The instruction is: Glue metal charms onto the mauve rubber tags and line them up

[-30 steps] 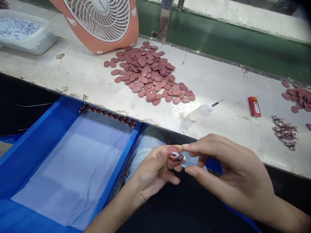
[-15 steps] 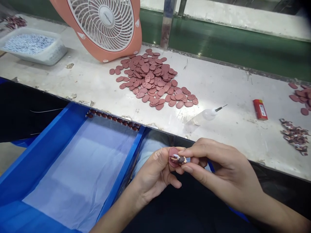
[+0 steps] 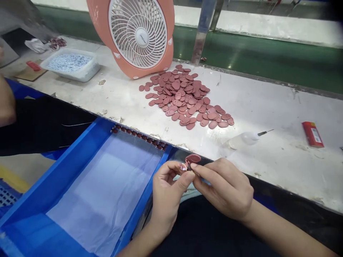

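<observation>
Close in front of me, both hands meet at a small painted figure (image 3: 184, 166) joined to or touching a dark-red oval disc (image 3: 193, 158). My left hand (image 3: 167, 194) is closed, its thumb and curled fingers pinching the figure from the left and below. From the right, my right hand (image 3: 227, 189) grips the same piece between thumb and index finger. The disc sticks out above the fingertips, tilted. Fingers hide part of the figure. Beyond the hands, a heap of similar oval discs (image 3: 184, 96) lies on the white bench (image 3: 123, 96).
A blue tray (image 3: 72, 171) lined with white paper has rows of small pieces along its far end. On the bench are an orange fan (image 3: 141, 37), a tub of small white-blue pieces (image 3: 80, 69), a needle-tipped bottle (image 3: 248, 138) and a red lighter (image 3: 313, 134). Someone's arm (image 3: 5, 103) shows left.
The view has swung left, shifting the bench items rightward. My hands have turned the piece, so the disc now stands above the fingertips instead of lying behind the figure.
</observation>
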{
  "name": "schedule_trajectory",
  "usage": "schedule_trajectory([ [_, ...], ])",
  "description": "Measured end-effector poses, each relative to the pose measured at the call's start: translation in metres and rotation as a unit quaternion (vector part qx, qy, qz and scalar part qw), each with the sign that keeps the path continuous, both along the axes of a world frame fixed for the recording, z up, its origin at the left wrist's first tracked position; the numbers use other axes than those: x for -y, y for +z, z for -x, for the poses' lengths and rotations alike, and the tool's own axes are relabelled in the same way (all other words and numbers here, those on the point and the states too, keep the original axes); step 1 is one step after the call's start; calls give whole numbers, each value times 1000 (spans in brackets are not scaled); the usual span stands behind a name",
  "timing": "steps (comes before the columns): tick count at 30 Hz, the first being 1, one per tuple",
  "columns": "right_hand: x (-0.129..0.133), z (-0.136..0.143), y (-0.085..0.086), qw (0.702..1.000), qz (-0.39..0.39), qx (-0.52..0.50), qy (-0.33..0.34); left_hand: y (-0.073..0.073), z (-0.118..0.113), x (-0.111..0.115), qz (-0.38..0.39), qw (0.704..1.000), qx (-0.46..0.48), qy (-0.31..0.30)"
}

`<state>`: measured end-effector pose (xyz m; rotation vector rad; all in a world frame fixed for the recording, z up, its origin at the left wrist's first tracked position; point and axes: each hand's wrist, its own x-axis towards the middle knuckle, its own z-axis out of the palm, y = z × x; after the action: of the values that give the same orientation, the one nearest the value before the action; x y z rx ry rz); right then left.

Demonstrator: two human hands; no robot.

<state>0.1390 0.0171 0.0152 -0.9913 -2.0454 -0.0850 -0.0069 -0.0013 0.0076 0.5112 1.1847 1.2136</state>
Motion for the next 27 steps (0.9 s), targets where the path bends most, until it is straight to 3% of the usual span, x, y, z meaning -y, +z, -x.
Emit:
schedule_trajectory([
  [5, -9, 18, -7, 999, 1, 25, 21, -2, 12, -3, 59, 998, -6, 19],
  [8, -9, 23, -2, 998, 3, 39, 47, -13, 29, -8, 92, 994, -37, 42],
  [11, -7, 19, 5, 996, 1, 51, 71, -39, 69, -28, 107, 976, -171, 89],
  [15, -4, 2, 3, 995, 17, 88, 39, -90, 151, -80, 112, 927, -324, 152],
  [19, -6, -13, -12, 992, 25, 120, -5, -129, 222, -134, 133, 863, -468, 136],
  [22, -9, -21, -24, 992, 20, 124, -23, -147, 251, -161, 170, 818, -538, 111],
  [27, -18, -29, -39, 990, -6, 128, -53, -167, 271, -183, 204, 777, -591, 67],
])
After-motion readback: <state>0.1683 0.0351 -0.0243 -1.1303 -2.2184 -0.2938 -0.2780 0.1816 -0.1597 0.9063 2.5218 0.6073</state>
